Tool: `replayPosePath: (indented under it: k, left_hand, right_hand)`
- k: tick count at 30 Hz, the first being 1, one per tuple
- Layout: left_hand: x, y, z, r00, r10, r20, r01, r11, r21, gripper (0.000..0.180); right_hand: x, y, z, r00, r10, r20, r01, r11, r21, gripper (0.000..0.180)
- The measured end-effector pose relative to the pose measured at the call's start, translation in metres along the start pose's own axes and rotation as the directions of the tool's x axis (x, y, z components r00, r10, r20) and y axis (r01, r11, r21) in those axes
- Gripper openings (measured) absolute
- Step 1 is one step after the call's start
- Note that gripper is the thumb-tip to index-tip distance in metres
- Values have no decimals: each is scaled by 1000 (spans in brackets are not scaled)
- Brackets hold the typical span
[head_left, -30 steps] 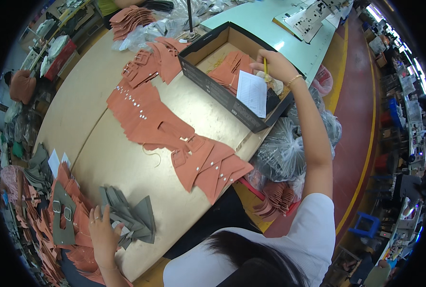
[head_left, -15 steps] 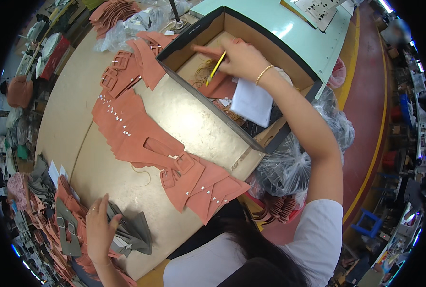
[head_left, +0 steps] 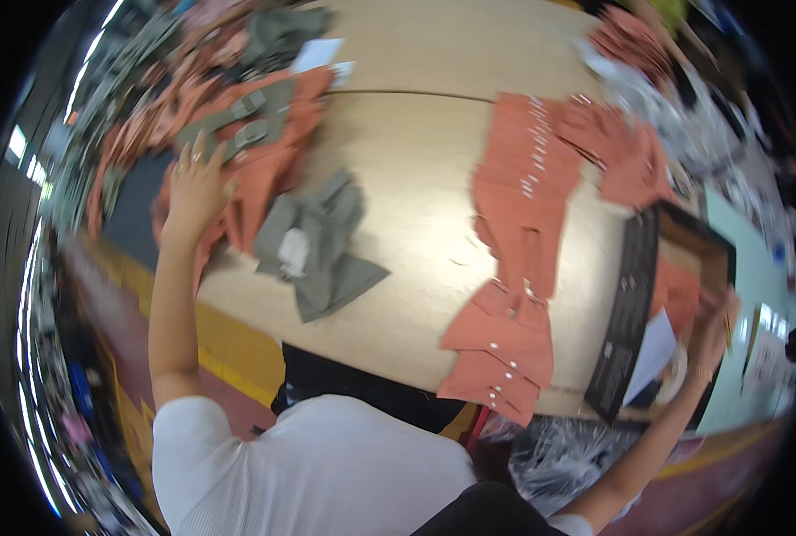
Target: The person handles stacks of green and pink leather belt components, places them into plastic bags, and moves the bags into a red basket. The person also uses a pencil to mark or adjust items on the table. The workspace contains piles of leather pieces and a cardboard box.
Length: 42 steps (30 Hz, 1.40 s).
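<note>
At the left, my left hand (head_left: 198,186) lies with fingers spread over a pile of orange fabric pieces (head_left: 277,165). Its fingertips are beside a grey-green strap piece (head_left: 273,100) with two covered buckles. My right hand (head_left: 709,335) is at the open dark cardboard box (head_left: 626,313) on the right, its fingers smeared by motion. A faint yellowish streak shows beside them; whether they hold anything is unclear. Inside the box are orange fabric (head_left: 675,290) and a white flat piece (head_left: 652,353). Between my hands, overlapping orange cut pieces (head_left: 519,205) with small white tags form a row.
A crumpled grey-green fabric piece (head_left: 326,255) lies near the table's front edge. Beyond the box are a pale green surface (head_left: 755,268) and clear plastic bags (head_left: 684,134). More plastic (head_left: 563,460) sits below the table edge. Another person's arm (head_left: 657,22) shows at the far right.
The view has swung left. My left hand has shifted onto the pile beside the buckled strap. My right hand, which held a yellow stick-like tool inside the box, now appears at the box's right side.
</note>
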State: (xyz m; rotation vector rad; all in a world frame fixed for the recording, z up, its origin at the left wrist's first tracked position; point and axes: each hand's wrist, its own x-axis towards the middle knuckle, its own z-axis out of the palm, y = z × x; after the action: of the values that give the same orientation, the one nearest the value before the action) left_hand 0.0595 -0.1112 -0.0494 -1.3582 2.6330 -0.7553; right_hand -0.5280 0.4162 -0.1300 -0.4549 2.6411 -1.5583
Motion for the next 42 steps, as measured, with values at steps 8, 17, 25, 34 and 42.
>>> replayPosePath:
  k: [8, 17, 25, 34, 42]
  left_hand:
    - [19, -61, 36, 972, -86, -217, 17, 954, -299, 60]
    - [99, -38, 108, 933, 214, -290, -321, 857, -404, 50]
    - [113, -70, 66, 986, -162, -28, -15, 78, -997, 33]
    - [50, -22, -54, 896, 445, -17, 401, -823, -402, 44]
    - [34, -5, -71, 800, 566, -201, 436, -778, -452, 51]
  right_hand:
    - [-35, -47, 18, 927, -355, -118, 311, 907, -285, 36]
    - [-153, -111, 31, 991, -118, 64, 115, 992, 43, 54]
    - [-199, -132, 17, 995, -18, -100, 19, 1000, 14, 31]
    - [-198, -121, 76, 997, -13, 76, 7, 997, 71, 34]
    - [-214, -147, 107, 961, -125, 247, 106, 990, 90, 30]
